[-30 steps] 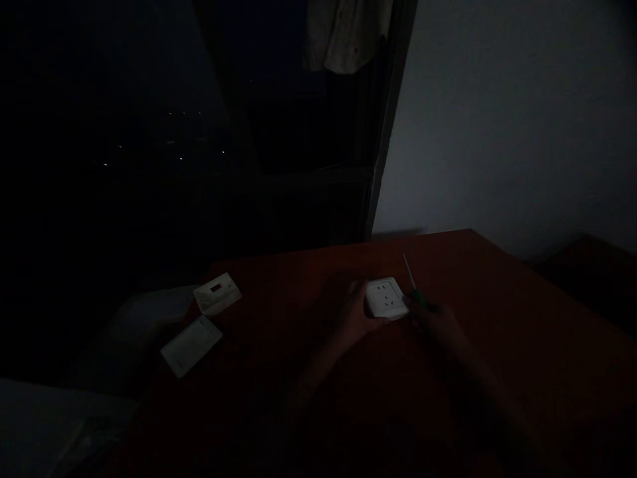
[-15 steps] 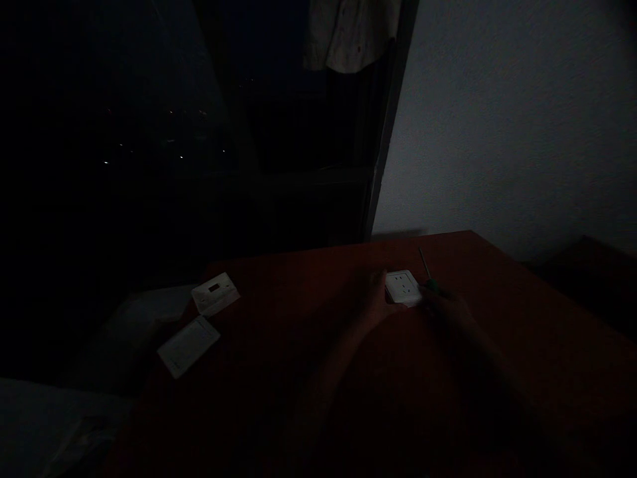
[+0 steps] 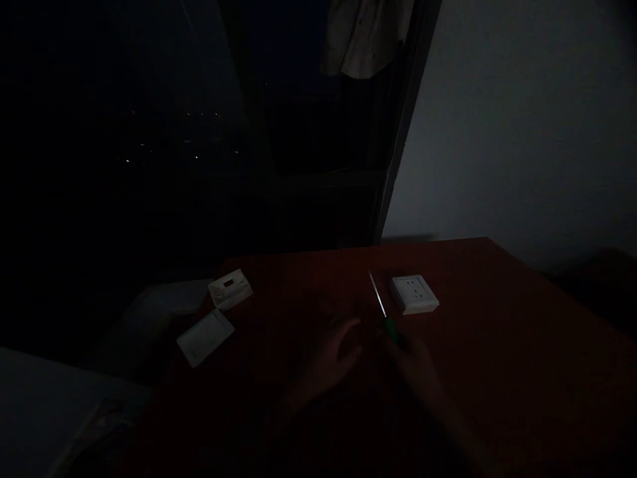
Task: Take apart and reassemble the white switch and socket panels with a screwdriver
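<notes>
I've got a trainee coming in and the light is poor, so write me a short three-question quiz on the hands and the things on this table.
1. Multiple choice. What is in the right hand?
A) a hammer
B) a screwdriver
C) a pair of pliers
2. True or false: the left hand is empty and apart from the white socket.
3. Fill the gap with "nearer to" or "farther from": of the two white pieces on the left, the one with a rectangular hole lies ____ the person than the flat plate.

Key: 1 B; 2 true; 3 farther from.
</notes>
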A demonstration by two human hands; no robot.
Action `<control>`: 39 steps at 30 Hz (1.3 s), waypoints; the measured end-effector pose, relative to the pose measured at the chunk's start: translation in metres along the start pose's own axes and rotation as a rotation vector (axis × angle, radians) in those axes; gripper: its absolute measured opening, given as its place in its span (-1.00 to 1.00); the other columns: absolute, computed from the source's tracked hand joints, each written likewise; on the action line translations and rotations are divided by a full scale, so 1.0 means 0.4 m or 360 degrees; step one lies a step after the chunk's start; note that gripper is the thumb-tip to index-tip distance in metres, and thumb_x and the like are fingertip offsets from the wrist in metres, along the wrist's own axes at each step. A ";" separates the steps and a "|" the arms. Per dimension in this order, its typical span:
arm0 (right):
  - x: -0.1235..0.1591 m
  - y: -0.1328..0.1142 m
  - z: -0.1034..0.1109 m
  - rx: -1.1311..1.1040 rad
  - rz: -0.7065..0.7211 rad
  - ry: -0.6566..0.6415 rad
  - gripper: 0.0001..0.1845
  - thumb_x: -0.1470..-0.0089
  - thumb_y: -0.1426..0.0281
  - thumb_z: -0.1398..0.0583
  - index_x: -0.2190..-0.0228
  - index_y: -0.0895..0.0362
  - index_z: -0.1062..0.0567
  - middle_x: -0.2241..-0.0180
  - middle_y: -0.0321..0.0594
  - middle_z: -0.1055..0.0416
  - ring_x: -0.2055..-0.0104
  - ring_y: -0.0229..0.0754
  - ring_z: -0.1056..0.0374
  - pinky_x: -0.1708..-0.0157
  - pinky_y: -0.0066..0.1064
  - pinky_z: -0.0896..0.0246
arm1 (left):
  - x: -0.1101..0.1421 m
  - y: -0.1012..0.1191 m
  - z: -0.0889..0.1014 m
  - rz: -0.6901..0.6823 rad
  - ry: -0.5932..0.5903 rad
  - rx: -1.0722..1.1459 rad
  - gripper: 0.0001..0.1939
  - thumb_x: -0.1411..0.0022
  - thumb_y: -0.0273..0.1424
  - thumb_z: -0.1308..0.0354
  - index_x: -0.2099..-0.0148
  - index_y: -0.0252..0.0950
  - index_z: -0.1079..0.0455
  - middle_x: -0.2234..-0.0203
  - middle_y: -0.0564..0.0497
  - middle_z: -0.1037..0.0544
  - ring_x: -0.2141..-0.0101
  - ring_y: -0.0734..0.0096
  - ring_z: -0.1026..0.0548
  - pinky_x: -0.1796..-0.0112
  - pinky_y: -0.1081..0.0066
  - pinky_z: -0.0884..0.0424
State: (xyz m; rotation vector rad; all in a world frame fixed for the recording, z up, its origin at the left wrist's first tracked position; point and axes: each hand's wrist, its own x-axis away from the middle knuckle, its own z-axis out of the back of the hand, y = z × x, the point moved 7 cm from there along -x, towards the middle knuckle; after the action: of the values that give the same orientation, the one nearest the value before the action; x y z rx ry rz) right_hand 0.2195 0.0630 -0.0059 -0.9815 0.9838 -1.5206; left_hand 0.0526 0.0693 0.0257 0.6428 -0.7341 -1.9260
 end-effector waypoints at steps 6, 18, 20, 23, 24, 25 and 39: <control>0.059 0.011 -0.129 -0.0046 0.0106 -0.0178 -0.67 -0.05 0.16 -0.13 0.33 0.16 -0.51 0.36 -0.19 -0.52 0.32 -0.12 -0.40 0.29 -0.41 -0.28 | 0.083 -0.092 0.010 0.0323 0.0023 0.0128 -0.81 -0.26 -0.40 0.01 0.16 -0.18 -0.42 0.23 0.08 -0.57 0.19 0.34 -0.51 0.12 0.36 -0.38; 0.072 0.034 -0.136 0.0055 0.0126 -0.0193 -0.57 -0.07 0.12 -0.11 0.19 0.17 -0.51 0.26 -0.14 -0.53 0.24 -0.06 -0.43 0.24 -0.37 -0.30 | 0.055 -0.187 0.213 0.0436 0.0335 -0.0338 -0.76 -0.30 -0.31 0.04 0.06 -0.18 -0.38 0.13 0.04 -0.55 0.11 0.28 -0.49 0.06 0.32 -0.37; 0.072 0.037 -0.137 0.0048 0.0132 -0.0192 -0.56 -0.07 0.11 -0.12 0.17 0.17 -0.51 0.22 -0.12 -0.53 0.22 -0.05 -0.43 0.20 -0.36 -0.30 | 0.049 -0.217 0.303 0.0450 0.0448 -0.0754 -0.70 -0.30 -0.33 0.06 0.01 -0.24 -0.38 0.09 -0.07 -0.53 0.03 0.16 -0.43 -0.02 0.22 -0.31; 0.073 0.041 -0.138 0.0030 0.0117 -0.0200 -0.53 -0.06 0.09 -0.12 0.15 0.16 -0.51 0.22 -0.13 -0.53 0.23 -0.06 -0.43 0.21 -0.37 -0.31 | 0.049 -0.275 0.409 0.0565 0.0493 -0.1201 -0.66 -0.28 -0.33 0.06 0.01 -0.35 -0.40 0.04 -0.21 -0.48 0.03 0.00 -0.41 0.02 0.15 -0.32; 0.074 0.043 -0.137 0.0028 0.0108 -0.0187 -0.53 -0.05 0.09 -0.13 0.15 0.16 -0.51 0.22 -0.13 -0.53 0.23 -0.06 -0.44 0.22 -0.36 -0.32 | 0.050 -0.292 0.434 0.0589 0.0496 -0.1298 -0.63 -0.27 -0.30 0.04 -0.02 -0.37 -0.38 0.01 -0.24 -0.45 0.01 -0.03 -0.39 0.02 0.14 -0.31; 0.074 0.044 -0.136 0.0029 0.0099 -0.0169 -0.52 -0.05 0.08 -0.13 0.14 0.17 -0.51 0.22 -0.13 -0.53 0.22 -0.05 -0.44 0.21 -0.36 -0.32 | 0.051 -0.310 0.450 0.0617 0.0460 -0.1370 -0.60 -0.26 -0.29 0.04 -0.06 -0.38 -0.36 -0.01 -0.26 -0.43 0.00 -0.04 -0.38 0.03 0.15 -0.31; 0.073 0.048 -0.139 0.0020 0.0100 -0.0209 -0.56 -0.07 0.13 -0.13 0.14 0.17 -0.50 0.24 -0.14 -0.53 0.25 -0.07 -0.43 0.21 -0.36 -0.32 | 0.049 -0.387 0.452 0.0768 0.0215 -0.1397 -0.63 -0.29 -0.44 0.13 -0.04 -0.26 -0.40 0.02 -0.17 -0.50 0.12 0.06 -0.50 0.20 0.25 -0.38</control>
State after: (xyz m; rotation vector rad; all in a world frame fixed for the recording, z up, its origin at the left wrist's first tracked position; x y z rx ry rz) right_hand 0.1692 0.0369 -0.0394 -1.0190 0.9026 -1.3909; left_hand -0.1719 0.1502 0.0354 0.0285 0.0842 -1.5188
